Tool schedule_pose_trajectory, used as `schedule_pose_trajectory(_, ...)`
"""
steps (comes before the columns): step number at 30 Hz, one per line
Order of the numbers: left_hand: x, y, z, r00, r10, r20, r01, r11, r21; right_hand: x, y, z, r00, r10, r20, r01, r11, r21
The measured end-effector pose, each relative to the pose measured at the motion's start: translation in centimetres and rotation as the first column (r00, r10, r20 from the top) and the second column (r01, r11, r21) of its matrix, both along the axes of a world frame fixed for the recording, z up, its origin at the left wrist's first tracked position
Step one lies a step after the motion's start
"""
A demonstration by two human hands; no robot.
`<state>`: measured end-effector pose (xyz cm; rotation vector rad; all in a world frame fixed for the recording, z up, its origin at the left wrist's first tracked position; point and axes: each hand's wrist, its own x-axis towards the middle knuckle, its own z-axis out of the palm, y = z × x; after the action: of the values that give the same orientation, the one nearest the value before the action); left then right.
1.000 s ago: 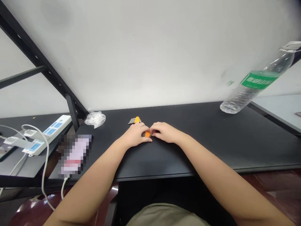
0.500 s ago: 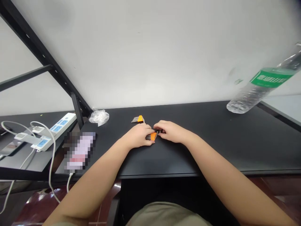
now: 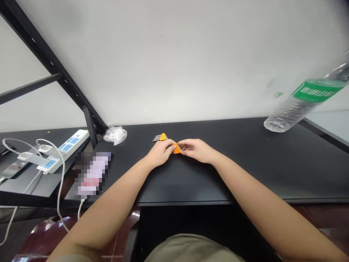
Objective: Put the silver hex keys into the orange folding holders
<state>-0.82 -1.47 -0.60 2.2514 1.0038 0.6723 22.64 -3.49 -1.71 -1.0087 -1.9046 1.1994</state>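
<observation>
An orange holder with several metal hex keys in a row, a hex key set [image 3: 177,149], is held just above or on the black table [image 3: 191,182]. My left hand [image 3: 160,153] is closed on its left side, thumb over the orange holder. From the right, my right hand [image 3: 198,150] curls its fingers around the ends of the keys; its fingertips are partly hidden. A second orange hex key set [image 3: 163,137] lies on the table just beyond my left hand, its keys fanned toward the left.
A crumpled clear plastic bag [image 3: 116,135] lies near the wall. On the left are a blurred-out phone [image 3: 95,174] with a cable and a white power strip [image 3: 65,151] on a lower shelf. A large bottle with a green label [image 3: 316,91] stands at the right.
The held hex key set has been turned and raised slightly away from me, and its orange holder shows more. My left hand moved up a little; my right fingers now meet the key ends.
</observation>
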Motion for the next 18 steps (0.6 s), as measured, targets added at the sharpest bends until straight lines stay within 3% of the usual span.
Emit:
schedule_pose_trajectory(2,-0.1,0.3,-0.4,0.992,0.025,0.124,-0.005,0.987,-0.159,-0.2,0.0,0.0,0.988,-0.009,-0.153,-0.011,0.991,-0.133)
schedule_pose_trajectory(5,0.1,0.3,-0.9,0.94,0.055,0.336,0.085,0.918,-0.388,-0.7,-0.3,0.5,0.966,-0.044,-0.255,-0.016,0.973,-0.231)
schedule_pose_trajectory(8,0.5,0.1,-0.9,0.905,0.095,0.415,0.122,0.876,-0.467,-1.2,-0.8,1.1,0.948,-0.079,-0.31,-0.005,0.966,-0.259)
schedule_pose_trajectory(12,0.8,-0.3,-0.7,0.924,0.081,0.373,0.07,0.925,-0.373,-1.8,-1.1,1.3,0.91,-0.156,-0.385,0.029,0.948,-0.318)
schedule_pose_trajectory(15,0.8,-0.5,-0.6,0.934,0.014,0.357,0.077,0.968,-0.239,-1.9,-1.0,1.2,0.89,-0.159,-0.428,-0.031,0.915,-0.403)
schedule_pose_trajectory(18,0.6,-0.5,-0.7,0.943,-0.032,0.331,0.106,0.973,-0.206,-1.9,-0.9,1.1,0.867,-0.151,-0.474,-0.091,0.889,-0.449)
